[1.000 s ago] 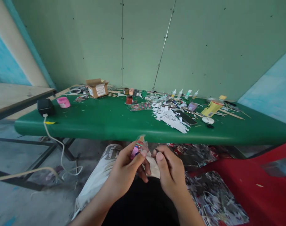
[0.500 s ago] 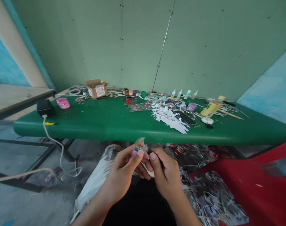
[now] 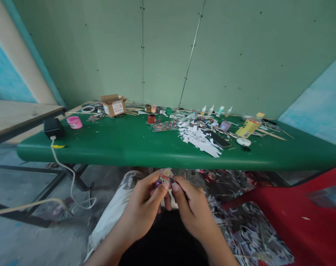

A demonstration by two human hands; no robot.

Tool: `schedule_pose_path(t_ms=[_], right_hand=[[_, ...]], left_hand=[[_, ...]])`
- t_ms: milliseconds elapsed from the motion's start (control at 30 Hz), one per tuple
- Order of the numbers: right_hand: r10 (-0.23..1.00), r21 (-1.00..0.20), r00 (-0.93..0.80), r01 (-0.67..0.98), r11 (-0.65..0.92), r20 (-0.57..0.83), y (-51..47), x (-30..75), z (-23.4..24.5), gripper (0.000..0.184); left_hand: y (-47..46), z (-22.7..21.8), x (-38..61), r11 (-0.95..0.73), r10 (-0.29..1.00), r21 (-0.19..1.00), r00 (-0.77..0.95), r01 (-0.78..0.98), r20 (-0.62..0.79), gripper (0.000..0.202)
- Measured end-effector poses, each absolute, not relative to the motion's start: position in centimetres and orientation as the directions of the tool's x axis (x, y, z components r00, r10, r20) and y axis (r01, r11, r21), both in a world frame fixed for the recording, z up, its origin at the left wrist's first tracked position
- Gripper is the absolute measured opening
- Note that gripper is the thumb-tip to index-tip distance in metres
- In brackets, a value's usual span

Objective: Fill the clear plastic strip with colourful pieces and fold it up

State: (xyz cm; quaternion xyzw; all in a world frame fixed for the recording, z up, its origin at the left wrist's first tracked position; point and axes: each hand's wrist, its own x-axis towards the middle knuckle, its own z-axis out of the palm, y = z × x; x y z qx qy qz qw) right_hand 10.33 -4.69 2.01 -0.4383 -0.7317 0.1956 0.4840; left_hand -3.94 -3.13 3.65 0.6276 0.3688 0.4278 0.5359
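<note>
Below the front edge of the green table (image 3: 129, 147), my two hands meet over my lap. My left hand (image 3: 146, 207) pinches a small colourful clear-wrapped sticker packet (image 3: 163, 177) between thumb and fingers. My right hand (image 3: 188, 205) is closed in a pinch right beside it, fingertips touching the packet's right edge. What lies between the right fingertips is too small to make out.
On the table lie white paper scraps (image 3: 198, 138), a phone (image 3: 218, 138), a yellow glue tube (image 3: 248, 127), small paint pots (image 3: 151, 118), a cardboard box (image 3: 114, 104), a pink tape roll (image 3: 74, 122) and a black charger (image 3: 53, 127) with a hanging cable. A red chair (image 3: 295, 214) stands right; cut litter covers the floor.
Both hands have drawn closer together and slightly lower. My right fingertips moved left onto the packet's edge.
</note>
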Motion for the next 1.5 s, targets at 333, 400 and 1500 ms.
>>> schedule_pose_path(t_ms=[333,400,1500], right_hand=[[0.849,-0.762,-0.203,0.375,0.528,0.488,-4.5,10.3,1.7,0.027],[0.843,-0.736,-0.180,0.419,0.532,0.507,-4.6,10.2,1.6,0.026],[0.521,-0.299,-0.085,0.736,0.608,0.849,-4.0,8.8,-0.5,0.042]], left_hand=[[-3.3,3.9,-3.3,-0.104,0.950,0.988,0.283,-0.118,0.134,0.030],[-3.4,3.8,-3.3,-0.101,0.954,0.986,0.269,-0.130,0.133,0.030],[-3.6,3.6,-3.0,0.001,0.969,0.982,0.245,-0.187,0.045,0.035]])
